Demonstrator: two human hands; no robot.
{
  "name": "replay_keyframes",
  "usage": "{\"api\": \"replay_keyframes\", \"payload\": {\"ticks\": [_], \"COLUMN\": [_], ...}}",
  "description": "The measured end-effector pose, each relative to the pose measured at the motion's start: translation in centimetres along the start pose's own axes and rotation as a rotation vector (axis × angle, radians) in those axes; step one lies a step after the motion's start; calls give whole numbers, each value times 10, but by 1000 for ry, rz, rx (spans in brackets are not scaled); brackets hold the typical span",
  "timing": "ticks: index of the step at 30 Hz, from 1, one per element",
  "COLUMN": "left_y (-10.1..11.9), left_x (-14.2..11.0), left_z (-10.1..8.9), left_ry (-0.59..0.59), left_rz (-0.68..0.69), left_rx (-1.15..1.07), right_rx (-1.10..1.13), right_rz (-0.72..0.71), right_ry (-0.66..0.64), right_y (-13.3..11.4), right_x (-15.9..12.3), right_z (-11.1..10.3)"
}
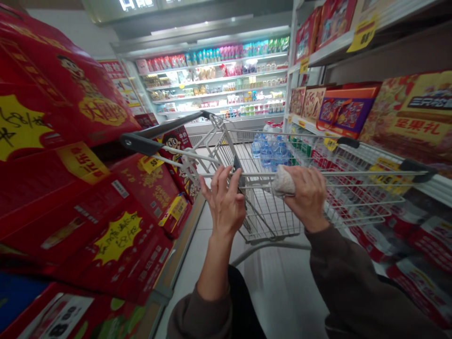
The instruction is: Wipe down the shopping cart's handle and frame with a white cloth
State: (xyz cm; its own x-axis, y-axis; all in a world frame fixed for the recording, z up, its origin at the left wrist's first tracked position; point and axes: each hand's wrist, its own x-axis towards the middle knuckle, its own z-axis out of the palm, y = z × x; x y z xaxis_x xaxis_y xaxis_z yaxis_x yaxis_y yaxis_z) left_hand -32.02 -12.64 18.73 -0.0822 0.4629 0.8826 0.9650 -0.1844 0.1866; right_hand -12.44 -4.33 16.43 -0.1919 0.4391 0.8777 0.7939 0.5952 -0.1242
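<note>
My right hand is closed around a crumpled white cloth, pressing it to the near wire rim of a shopping cart right in front of me. My left hand is apart from it, fingers spread and bent at the same rim; I can't tell whether they bear on the wire. The cart's mesh basket stretches ahead between the two displays, pale floor showing through its bottom. Big blue-tinted water bottles with red caps show by the far wires, though I can't say if they stand inside or beyond. Past them, a lit refrigerated case holds rows of colourful pouches above smaller packs and tubs. On my left, red cartons are stacked, a red gift bag on top, with yellow price tags. On my right, a white shelf bears gift boxes; a purple-and-orange box sits one tier below, above wrapped bottle packs.
</note>
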Motion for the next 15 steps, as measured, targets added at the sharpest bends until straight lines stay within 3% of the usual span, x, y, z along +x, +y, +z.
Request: {"api": "replay_keyframes", "payload": {"ticks": [3,8,11,15], "left_y": [-6,0,-9,-28], "left_x": [-2,-5,-10,-18], "left_z": [-2,1,-5,-15], "left_ry": [65,49,47,68], "left_rz": [-50,-62,-54,-97], "left_rx": [-26,-147,-140,-122], "right_rx": [-25,84,83,13], "right_rz": [114,-98,-129,14], "right_ry": [73,-15,-67,30], "right_y": [-10,-63,-54,-27], "right_x": [2,15,16,3], "right_z": [1,9,7,8]}}
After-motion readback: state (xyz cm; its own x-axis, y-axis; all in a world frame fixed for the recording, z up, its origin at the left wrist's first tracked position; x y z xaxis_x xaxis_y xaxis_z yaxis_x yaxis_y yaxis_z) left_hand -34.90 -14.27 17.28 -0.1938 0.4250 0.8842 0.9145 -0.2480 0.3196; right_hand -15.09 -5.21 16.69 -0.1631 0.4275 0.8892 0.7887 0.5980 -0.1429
